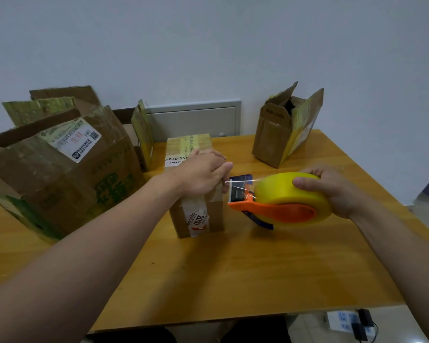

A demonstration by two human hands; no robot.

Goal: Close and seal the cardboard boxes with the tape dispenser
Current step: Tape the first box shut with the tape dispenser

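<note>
Wooden table: large box left, small box centre, open box right.

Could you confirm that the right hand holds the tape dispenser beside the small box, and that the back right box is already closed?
Not quite: the head view shows the back right box with its flaps standing open, not closed. The rest is right: the right hand holds the tape dispenser beside the small box.

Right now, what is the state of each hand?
Left hand: closed over the small box, fingers at the end of the tape.
Right hand: closed around the tape dispenser.
</note>
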